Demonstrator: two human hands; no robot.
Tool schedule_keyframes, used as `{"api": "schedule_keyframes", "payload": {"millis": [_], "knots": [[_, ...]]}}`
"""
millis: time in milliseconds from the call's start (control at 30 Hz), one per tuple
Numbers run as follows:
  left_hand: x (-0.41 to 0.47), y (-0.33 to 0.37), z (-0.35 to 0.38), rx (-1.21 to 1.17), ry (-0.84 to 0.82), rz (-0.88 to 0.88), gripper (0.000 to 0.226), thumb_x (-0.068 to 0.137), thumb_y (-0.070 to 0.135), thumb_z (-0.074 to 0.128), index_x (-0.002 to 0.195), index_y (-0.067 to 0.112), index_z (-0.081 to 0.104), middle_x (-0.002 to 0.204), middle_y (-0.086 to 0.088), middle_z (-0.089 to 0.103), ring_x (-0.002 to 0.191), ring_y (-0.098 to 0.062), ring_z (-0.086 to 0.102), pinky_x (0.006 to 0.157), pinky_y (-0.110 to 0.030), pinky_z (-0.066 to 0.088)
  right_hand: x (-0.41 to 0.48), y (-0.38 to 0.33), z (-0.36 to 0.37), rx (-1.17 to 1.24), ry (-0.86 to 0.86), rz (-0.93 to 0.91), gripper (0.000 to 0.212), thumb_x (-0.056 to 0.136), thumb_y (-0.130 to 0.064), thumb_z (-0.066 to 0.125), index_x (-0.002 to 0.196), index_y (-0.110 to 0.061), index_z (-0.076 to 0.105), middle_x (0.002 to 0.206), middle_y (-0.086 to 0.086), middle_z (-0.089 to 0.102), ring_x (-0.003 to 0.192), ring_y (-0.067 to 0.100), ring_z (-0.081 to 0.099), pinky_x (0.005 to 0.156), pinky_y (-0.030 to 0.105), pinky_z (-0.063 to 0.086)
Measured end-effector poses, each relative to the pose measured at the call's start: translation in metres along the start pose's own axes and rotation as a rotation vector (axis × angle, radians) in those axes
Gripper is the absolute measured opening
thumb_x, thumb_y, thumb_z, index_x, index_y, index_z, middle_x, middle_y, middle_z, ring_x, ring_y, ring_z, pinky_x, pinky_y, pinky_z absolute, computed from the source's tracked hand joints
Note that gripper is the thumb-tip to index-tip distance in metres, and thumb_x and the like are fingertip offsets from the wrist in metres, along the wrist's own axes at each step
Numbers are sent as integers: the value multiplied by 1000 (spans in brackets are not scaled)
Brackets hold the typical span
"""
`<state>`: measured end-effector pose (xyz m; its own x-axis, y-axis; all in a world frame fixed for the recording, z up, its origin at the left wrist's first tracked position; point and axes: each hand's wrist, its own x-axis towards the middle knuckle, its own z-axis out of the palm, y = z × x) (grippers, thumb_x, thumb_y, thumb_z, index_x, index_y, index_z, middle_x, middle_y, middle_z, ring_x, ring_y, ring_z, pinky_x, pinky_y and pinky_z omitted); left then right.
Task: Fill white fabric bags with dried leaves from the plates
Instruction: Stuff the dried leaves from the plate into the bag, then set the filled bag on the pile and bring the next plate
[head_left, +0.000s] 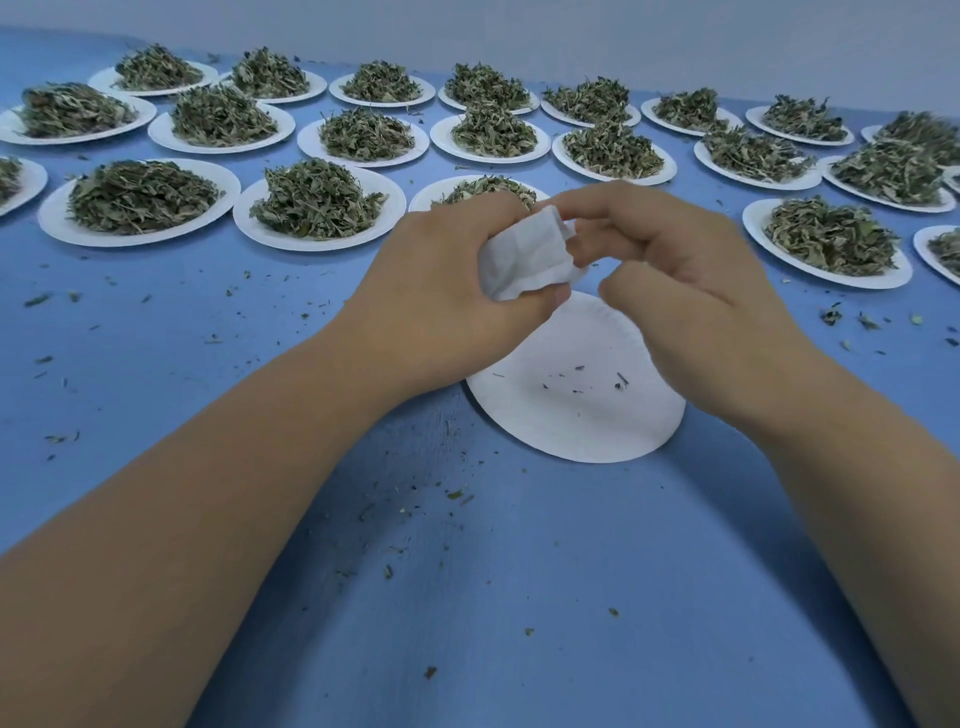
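My left hand (441, 291) grips a small white fabric bag (524, 254), its fingers curled round the bag's lower part. My right hand (670, 280) pinches the bag's top edge near its opening with thumb and fingers. Both hands hover above a nearly bare white paper plate (582, 410) that carries only a few leaf crumbs. Directly behind the hands, a plate of dried green leaves (488, 189) is partly hidden. What is inside the bag cannot be seen.
Several white plates heaped with dried leaves stand in rows across the blue table (467, 571), such as one at the left (140, 200) and one at the right (831, 239). Leaf crumbs lie scattered over the table surface.
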<state>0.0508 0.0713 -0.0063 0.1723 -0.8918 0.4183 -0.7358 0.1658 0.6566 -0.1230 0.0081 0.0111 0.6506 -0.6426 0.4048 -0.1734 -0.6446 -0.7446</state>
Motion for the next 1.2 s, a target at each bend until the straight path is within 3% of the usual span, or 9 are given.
{"api": "schedule_keyframes", "payload": {"millis": [67, 233, 367, 500, 633, 767, 1000, 1100, 1200], "knots": [[0, -1, 1, -15, -3, -2, 19, 84, 38, 78, 84, 32, 60, 70, 15, 56, 64, 3, 50, 56, -10, 34, -1, 0, 1, -45, -16, -22, 55, 75, -6, 48, 117, -38, 63, 94, -34, 69, 107, -2, 64, 91, 24, 52], [1, -2, -2, -53, 14, -13, 17, 83, 47, 73, 91, 35, 65, 78, 16, 63, 72, -1, 55, 57, -12, 34, -1, 5, -7, -23, 116, -9, 60, 73, -5, 49, 125, -31, 64, 97, -20, 75, 111, 2, 64, 87, 26, 54], [1, -3, -1, -88, 15, -19, 16, 82, 46, 74, 92, 37, 65, 81, 13, 64, 72, -1, 56, 59, -13, 36, -3, 4, -5, -24, -27, 45, 67, 72, -7, 49, 131, -37, 58, 103, -24, 73, 103, 9, 66, 83, 12, 51], [2, -5, -1, -80, 21, -24, 29, 78, 50, 72, 100, 32, 68, 90, 9, 68, 83, -8, 62, 64, -25, 47, -1, 7, -7, 14, 9, 5, 68, 71, -3, 49, 131, -34, 59, 103, -20, 75, 108, 5, 66, 78, 23, 55], [4, -8, -5, -136, 84, -49, 17, 83, 46, 75, 92, 34, 67, 82, 18, 65, 73, 0, 58, 58, -14, 43, 2, 12, -8, 74, 226, -14, 56, 74, 0, 51, 122, -26, 62, 103, -17, 76, 115, 6, 66, 87, 18, 50], [5, -3, -7, -334, 159, -103, 4, 88, 38, 71, 92, 38, 70, 83, 23, 71, 77, 4, 66, 59, -12, 48, 5, 11, 1, 29, 28, 73, 53, 82, -17, 66, 129, -36, 53, 121, -23, 67, 117, 0, 62, 105, 34, 46], [-1, 7, -39, -835, 317, -328, 20, 84, 35, 72, 97, 20, 76, 99, -10, 77, 95, -30, 74, 87, -58, 58, 19, -27, 47, 191, -230, 118, 68, 79, -36, 84, 136, -38, 46, 129, -18, 65, 115, 3, 65, 100, 37, 54], [-9, 0, -70, -860, 436, -407, 32, 74, 42, 75, 96, 19, 78, 99, -11, 77, 94, -33, 74, 86, -65, 56, 30, -54, 75, 143, -219, 52, 67, 78, -40, 85, 132, -37, 46, 123, -23, 66, 111, -7, 63, 89, 17, 51], [-22, -13, -114, -944, 551, -511, 53, 66, 46, 77, 108, 13, 75, 104, -13, 75, 99, -36, 73, 91, -67, 52, 45, -82, 107, 175, -211, 50, 65, 75, -43, 87, 122, -35, 43, 122, -17, 67, 107, -4, 65, 85, 22, 55]]}}
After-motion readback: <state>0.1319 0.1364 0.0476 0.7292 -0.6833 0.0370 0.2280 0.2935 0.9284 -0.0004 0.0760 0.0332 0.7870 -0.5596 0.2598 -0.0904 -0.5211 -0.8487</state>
